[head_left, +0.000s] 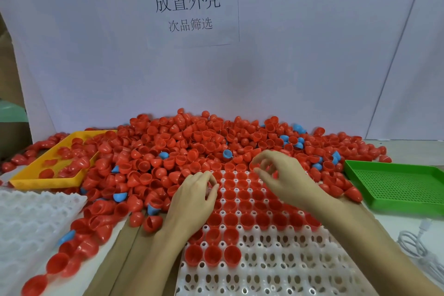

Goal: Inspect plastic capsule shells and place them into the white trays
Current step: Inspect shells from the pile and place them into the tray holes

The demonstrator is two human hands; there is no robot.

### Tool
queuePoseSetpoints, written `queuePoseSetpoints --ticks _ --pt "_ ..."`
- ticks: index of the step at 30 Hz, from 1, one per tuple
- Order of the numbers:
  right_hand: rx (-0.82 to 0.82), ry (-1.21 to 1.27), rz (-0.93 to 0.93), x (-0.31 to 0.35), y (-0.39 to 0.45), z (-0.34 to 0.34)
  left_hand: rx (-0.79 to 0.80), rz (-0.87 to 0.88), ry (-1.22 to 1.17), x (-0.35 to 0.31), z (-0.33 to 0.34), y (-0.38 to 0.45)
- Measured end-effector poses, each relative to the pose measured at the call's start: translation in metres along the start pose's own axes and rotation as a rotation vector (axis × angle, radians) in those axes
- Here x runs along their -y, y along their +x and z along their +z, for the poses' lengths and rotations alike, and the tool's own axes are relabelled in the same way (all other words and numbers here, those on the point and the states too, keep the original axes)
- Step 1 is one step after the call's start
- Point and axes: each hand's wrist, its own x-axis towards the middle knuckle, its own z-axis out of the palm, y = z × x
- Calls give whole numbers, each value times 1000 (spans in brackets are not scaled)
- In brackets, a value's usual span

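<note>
- Your left hand (194, 202) lies over the left edge of the white tray (276, 262), fingers curled down onto the filled rows; whether they pinch a shell is hidden by the hand itself.
- Your right hand (281, 175) hovers over the tray's far edge, thumb and fingers loosely bent with a gap between them, holding nothing you can see. The two hands are apart, several filled cups between them.
- The tray sits directly in front of you. Its far rows hold red shells (242, 220), open side up; the near rows are mostly bare sockets, apart from three shells at the near left.
- The loose pile of red capsule shells (182, 144) spreads from the tray's far edge back to the white backdrop (312, 67), with a few blue shells (227, 153) scattered through it. The pile touches the tray on its far and left sides.
- Yellow tray (36, 179) at far left, partly buried on its right rim by the pile, some red shells inside.
- Second white tray (31, 221) at near left, shells strung along its right edge.
- Green perforated tray (403, 187) at right; one red shell rests against its left rim.
- Open room: bare table between the white tray and green tray at near right, where a white cable (418, 245) lies coiled.
- A printed sign (189, 7) hangs on the backdrop.
</note>
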Motion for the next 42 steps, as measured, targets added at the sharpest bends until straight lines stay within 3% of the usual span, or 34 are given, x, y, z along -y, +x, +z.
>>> queuePoseSetpoints --ticks 11,19,27,32,35,39,42 --pt "66 -397 101 -61 90 24 1 30 20 2 -2 0" --pt "-84 -82 27 -40 57 4 -9 20 25 3 -6 1" --pt "-35 168 99 -24 0 -2 -34 73 -93 -9 -5 0" --pt "-66 152 79 -22 24 5 42 150 -181 -20 -2 -2" --pt "-125 156 168 -28 45 3 63 160 -147 -17 -4 -3" --pt "-11 84 147 -34 50 0 63 155 -122 -13 -4 -3" --pt "206 -24 44 -34 31 -3 42 157 -107 -13 -5 -1"
